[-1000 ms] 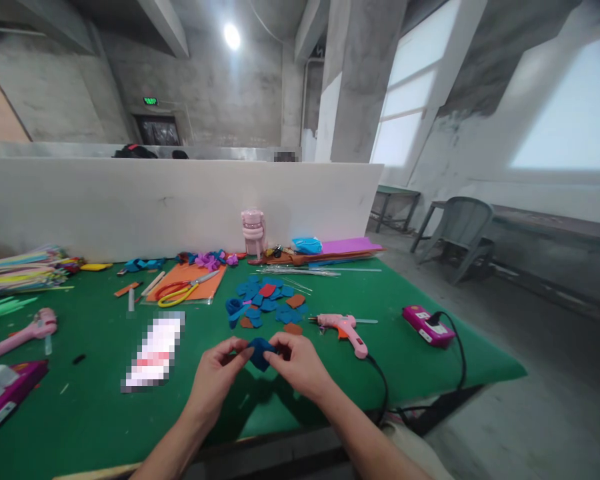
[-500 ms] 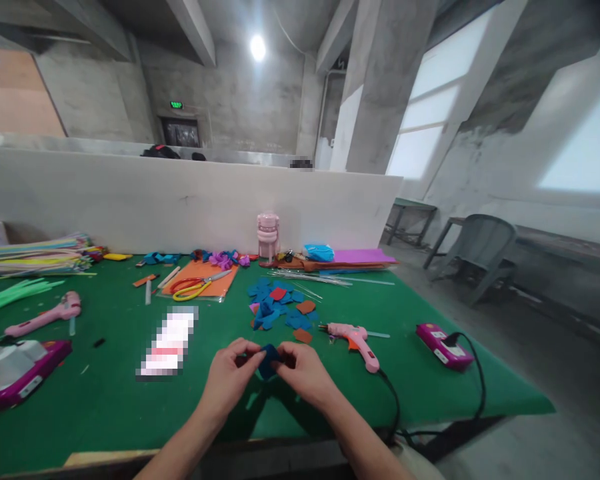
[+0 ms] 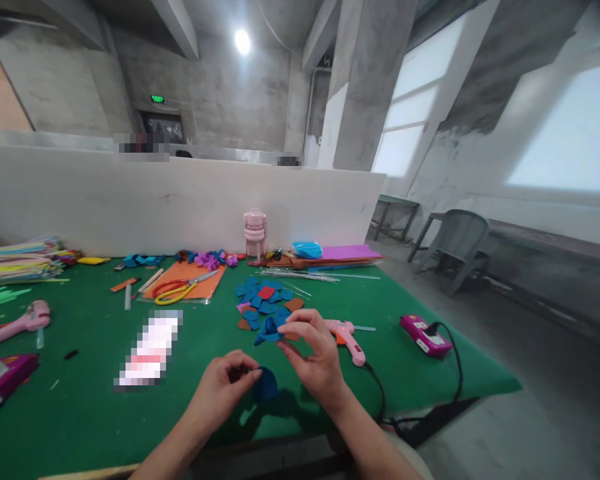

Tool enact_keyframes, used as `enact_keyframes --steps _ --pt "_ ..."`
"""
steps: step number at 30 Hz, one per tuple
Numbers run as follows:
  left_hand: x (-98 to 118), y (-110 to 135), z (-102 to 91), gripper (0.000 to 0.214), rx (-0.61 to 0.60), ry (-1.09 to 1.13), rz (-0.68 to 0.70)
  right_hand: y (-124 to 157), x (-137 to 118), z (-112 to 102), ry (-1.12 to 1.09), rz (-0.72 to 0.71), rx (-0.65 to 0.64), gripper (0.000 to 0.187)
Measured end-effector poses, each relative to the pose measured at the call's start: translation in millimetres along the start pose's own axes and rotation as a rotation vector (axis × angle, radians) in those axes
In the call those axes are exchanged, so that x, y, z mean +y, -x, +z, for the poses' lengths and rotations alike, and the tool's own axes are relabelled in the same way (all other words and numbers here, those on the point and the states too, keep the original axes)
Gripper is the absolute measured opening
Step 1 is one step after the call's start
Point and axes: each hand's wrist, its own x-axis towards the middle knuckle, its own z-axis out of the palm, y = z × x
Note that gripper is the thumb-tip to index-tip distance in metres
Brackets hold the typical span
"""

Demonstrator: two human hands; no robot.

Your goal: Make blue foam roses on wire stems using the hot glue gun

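Observation:
My left hand (image 3: 230,383) pinches a rounded piece of dark blue felt (image 3: 266,387) by its left edge, just above the table's front part. The fingers of my right hand (image 3: 313,350) are closed on the right side of a folded blue felt flower (image 3: 269,331), at the near side of a pile of blue felt pieces (image 3: 260,293). A red piece (image 3: 266,293) and a few brown ones lie in that pile. To the right, a pink glue gun (image 3: 351,343) rests on the table, its nozzle hidden behind my right hand.
Scissors (image 3: 180,289) lie on an orange felt sheet (image 3: 211,288). A pink cup (image 3: 255,233) stands by the white partition (image 3: 195,200). Purple power strips (image 3: 425,335) sit at both sides, with a cord near my right arm. Another glue gun (image 3: 25,321) lies left.
My right hand has let go of the blue felt piece and moved forward onto the folded felt flower, which is now nearer me. My left hand keeps the piece. The view has shifted right.

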Motion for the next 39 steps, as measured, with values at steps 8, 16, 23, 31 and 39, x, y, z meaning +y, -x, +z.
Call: enact_keyframes --steps 8,16,23,31,39 --pt "-4.1 -2.1 0.8 0.019 -0.039 -0.054 0.030 2.7 3.8 -10.7 0.024 -0.031 -0.057 0.021" --pt "-4.9 -2.6 0.4 0.019 -0.054 -0.062 0.029 2.9 5.9 -10.4 0.030 -0.037 -0.053 0.023" --pt "-4.1 -1.1 -3.2 0.019 -0.068 -0.109 0.038 1.9 4.2 -9.8 0.034 -0.066 -0.059 0.022" --pt "-1.7 0.8 -4.8 0.019 -0.063 -0.138 0.042 2.5 4.1 -8.5 0.031 -0.069 -0.067 0.022" --pt "-4.0 0.7 -4.9 0.020 -0.065 -0.154 0.062 3.3 5.2 -9.8 0.028 -0.073 -0.065 0.021"
